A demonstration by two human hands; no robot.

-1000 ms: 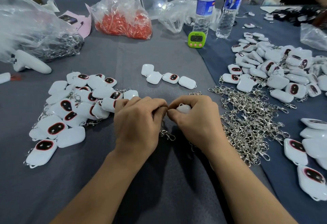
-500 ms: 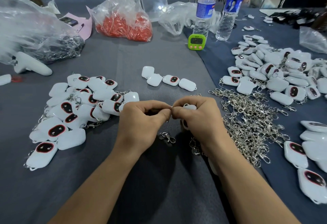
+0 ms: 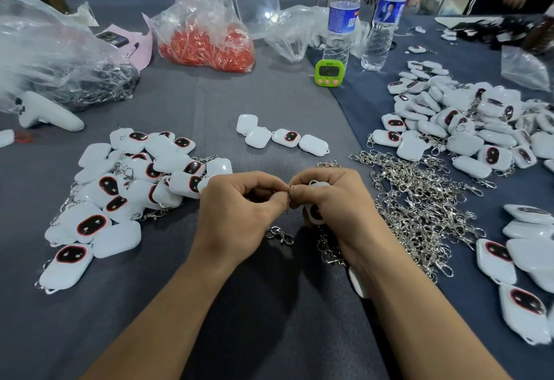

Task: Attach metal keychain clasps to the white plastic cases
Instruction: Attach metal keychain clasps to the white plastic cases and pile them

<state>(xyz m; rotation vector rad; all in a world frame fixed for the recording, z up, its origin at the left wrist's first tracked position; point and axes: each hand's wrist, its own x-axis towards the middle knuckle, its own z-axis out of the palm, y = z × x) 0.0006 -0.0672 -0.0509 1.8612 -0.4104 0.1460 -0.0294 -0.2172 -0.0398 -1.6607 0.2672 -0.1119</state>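
Your left hand [image 3: 239, 214], pinching the clasp ring [image 3: 289, 189], now meets your right hand [image 3: 338, 202] fingertip to fingertip, closer than a second ago, while that hand grips the white case [image 3: 318, 184] above the desk [image 3: 209, 103], so threading looks underway.

Over the grey table [image 3: 269, 304] the left hand [image 3: 239, 214] and right hand [image 3: 338, 208] meet fingertip to fingertip, pinching the ring of a keychain clasp [image 3: 281, 234] whose hook shows just below them, while the right hand also grips a white case [image 3: 318, 184]. A pile of cases with clasps [image 3: 120, 199] lies to the left, a heap of loose clasps [image 3: 419, 199] to the right. Farther back lie a row of four cases [image 3: 281, 136] and a green timer [image 3: 328, 72] by two water bottles [image 3: 343, 17].
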